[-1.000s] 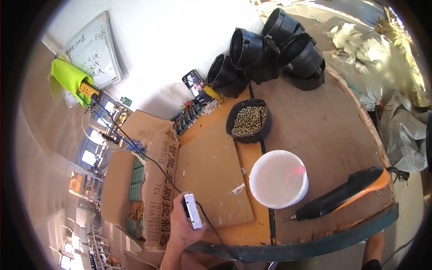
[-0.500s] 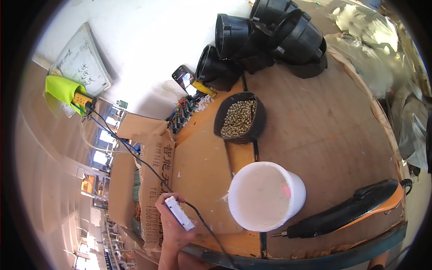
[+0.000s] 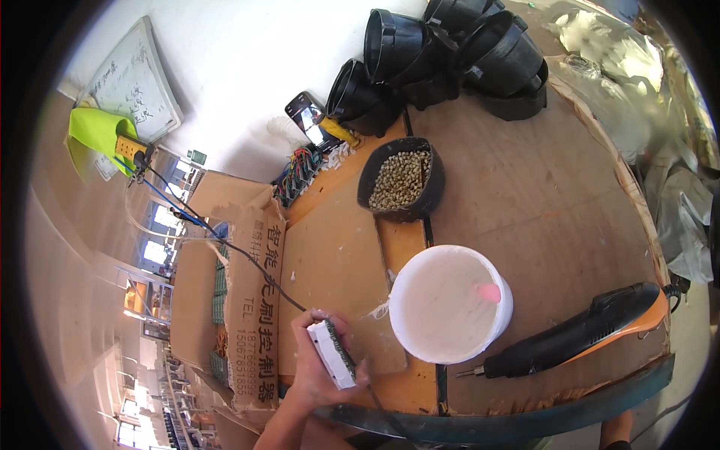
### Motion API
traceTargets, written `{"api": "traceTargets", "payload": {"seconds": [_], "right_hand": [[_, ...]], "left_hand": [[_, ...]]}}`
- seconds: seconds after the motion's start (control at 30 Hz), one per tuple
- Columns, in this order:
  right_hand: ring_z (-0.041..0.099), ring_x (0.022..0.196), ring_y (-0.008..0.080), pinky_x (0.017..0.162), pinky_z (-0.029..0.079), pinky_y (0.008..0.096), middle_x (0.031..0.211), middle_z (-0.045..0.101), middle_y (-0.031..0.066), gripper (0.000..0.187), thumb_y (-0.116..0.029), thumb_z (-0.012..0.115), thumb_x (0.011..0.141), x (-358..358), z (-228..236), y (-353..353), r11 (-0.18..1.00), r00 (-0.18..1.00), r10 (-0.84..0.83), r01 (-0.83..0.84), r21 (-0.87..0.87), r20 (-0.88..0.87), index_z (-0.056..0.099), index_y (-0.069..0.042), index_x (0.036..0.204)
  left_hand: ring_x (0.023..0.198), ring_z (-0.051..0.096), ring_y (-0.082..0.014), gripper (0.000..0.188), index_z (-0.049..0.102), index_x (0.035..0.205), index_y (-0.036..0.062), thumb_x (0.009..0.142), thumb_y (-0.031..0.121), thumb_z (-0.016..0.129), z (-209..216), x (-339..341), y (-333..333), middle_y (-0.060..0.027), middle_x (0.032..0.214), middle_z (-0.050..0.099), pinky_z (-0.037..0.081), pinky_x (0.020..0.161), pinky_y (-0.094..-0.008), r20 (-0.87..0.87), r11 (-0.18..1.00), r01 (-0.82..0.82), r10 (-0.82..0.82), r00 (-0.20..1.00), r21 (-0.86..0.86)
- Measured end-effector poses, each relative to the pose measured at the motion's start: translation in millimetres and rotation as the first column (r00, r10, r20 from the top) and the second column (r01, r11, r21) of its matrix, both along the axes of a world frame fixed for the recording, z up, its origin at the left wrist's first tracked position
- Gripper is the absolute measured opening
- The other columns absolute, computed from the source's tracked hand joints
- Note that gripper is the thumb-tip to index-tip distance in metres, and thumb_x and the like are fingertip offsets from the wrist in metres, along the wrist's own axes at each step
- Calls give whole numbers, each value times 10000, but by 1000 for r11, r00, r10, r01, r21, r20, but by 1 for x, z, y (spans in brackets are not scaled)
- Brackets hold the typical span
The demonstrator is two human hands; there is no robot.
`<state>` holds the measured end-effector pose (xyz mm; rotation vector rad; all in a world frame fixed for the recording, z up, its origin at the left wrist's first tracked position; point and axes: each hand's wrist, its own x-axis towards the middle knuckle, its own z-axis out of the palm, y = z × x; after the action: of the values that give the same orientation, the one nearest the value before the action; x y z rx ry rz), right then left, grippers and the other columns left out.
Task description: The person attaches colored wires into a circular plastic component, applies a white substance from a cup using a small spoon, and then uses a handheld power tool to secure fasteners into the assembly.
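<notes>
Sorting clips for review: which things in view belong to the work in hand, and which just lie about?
Likely in the job:
- white-and-green piece, held in the left hand
- perhaps the power tool and container of small parts, untouched

Apparently just lying about:
- phone
- black buckets
- green cloth

Between 6 and 7 o'clock the left hand (image 3: pixel 307 367) grips a white-faced block (image 3: pixel 330 356) with a green edge; at far 4 o'clock only part of the right hand (image 3: pixel 616 427) shows beyond the table edge (image 3: pixel 525 418). Between 4 and 5 sits a white bucket (image 3: pixel 505 300) — a pink piece (image 3: pixel 489 292) inside — with a black-and-orange driver (image 3: pixel 585 330) lying at 4, its tip toward 9. A black container (image 3: pixel 429 196) of small pieces (image 3: pixel 397 180) stands between 1 and 2, black pots (image 3: pixel 495 64) cluster near 1, and an open carton (image 3: pixel 255 315) is at 8
</notes>
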<state>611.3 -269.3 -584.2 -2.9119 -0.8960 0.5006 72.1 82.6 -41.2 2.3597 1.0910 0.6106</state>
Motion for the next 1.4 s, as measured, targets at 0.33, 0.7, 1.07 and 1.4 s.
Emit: {"api": "traceTargets", "payload": {"seconds": [0.33,0.7,1.07,1.4], "right_hand": [[685,841,396,837,512,542,916,696,221,250,-111,511,850,-28,11,15,997,998,64,-63,41,-26,671,-29,1024],[685,835,400,852,504,552,914,699,222,259,-97,512,834,-96,6,5,990,975,122,-106,95,-186,673,-30,1027],[707,796,345,675,547,471,875,718,146,226,-164,543,854,-76,91,-235,945,991,-133,124,-303,-8,685,-108,1021],[496,1231,307,1014,415,448,1267,559,155,630,-447,704,776,-128,116,-100,961,982,48,-95,-259,-183,576,-37,1237]], "left_hand": [[831,519,-221,823,260,1301,26,651,56,763,21,-37,-7,-105,946,486,480,778,-359,-236,907,-401,365,901,-127],[832,557,-185,656,444,1249,29,691,139,772,-25,-2,-18,-56,966,553,506,728,-336,-223,990,-87,109,969,108],[871,562,-230,702,444,1256,-10,717,255,808,-7,51,-28,-109,1015,559,512,763,-366,-332,945,177,-80,940,275],[906,566,-272,770,444,1263,-45,741,361,840,26,24,-39,-158,1059,564,517,794,-394,-440,808,213,64,896,549]]}}
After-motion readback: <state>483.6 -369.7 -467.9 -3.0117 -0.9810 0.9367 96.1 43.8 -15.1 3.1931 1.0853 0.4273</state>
